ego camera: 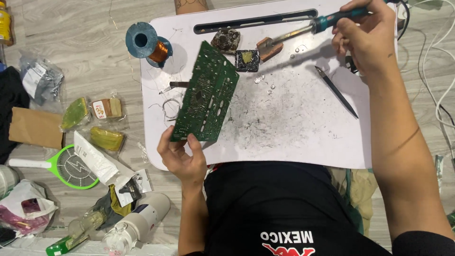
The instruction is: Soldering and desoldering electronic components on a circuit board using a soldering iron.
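Circuit board point(206, 95), green, solder side up, tilted over the left part of the white desk point(294, 132); held at its lower edge by the left hand point(182, 159), thumb and fingers pinched closed on the board. Right hand point(367, 40) at the desk's upper right corner, its grip closed around the teal handle of a soldering iron point(308, 29), whose metal tip rests on a brown block point(269, 48) near the top edge. Beside that block: a small black square tin point(247, 60) with yellowish content and a dark crusted lump point(225, 40) (its kind cannot be told). Black slotted bar point(256, 21) along the desk's far edge. Black-handled pointed tool point(336, 91) lying loose at right, well apart from the board. Spool of copper wire point(148, 43), blue flanges, at the desk's upper left corner. Grey residue scattered across the desk centre. Floor at left: green racket-shaped swatter point(66, 167), packets, white tube point(95, 159).
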